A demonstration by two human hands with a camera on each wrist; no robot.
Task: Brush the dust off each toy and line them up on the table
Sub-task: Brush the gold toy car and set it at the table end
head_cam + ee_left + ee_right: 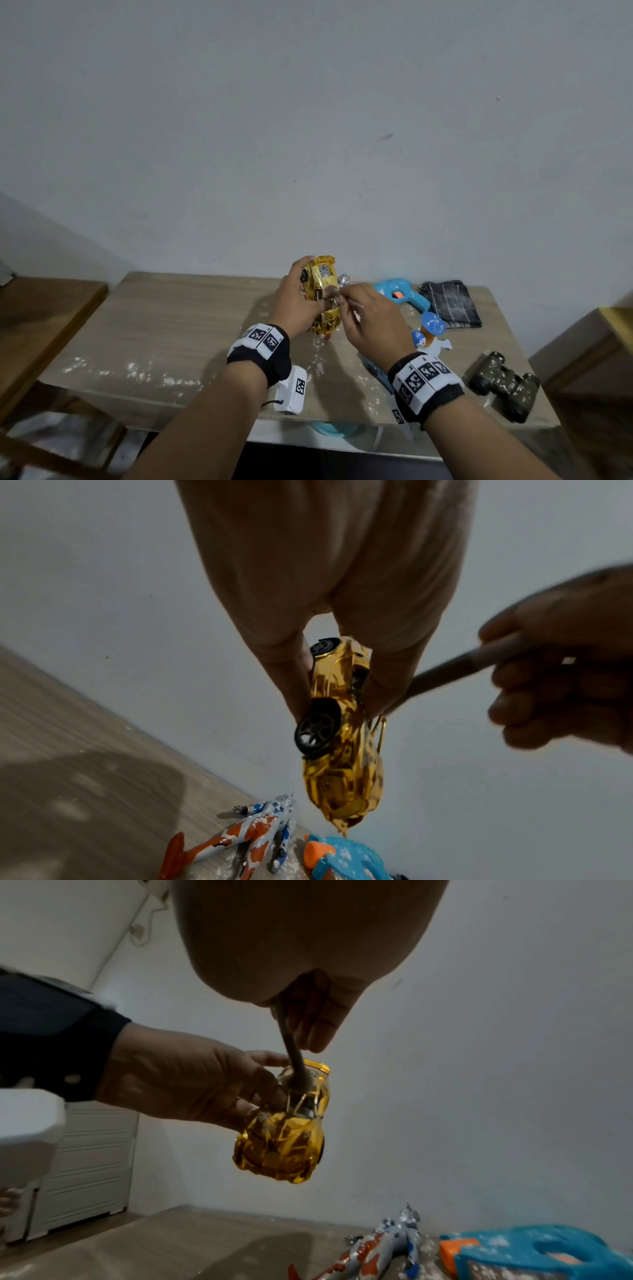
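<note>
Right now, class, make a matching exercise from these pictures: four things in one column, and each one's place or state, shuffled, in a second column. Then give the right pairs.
Things
1. gold toy car
2. brush
3. binoculars
4. blue toy gun

Places or states
A. lying at the table's near right corner
B. held above the table by the left hand
C. lying by the folded dark cloth
D. gripped by the right hand

Pairs: 1-B, 2-D, 3-A, 4-C
</note>
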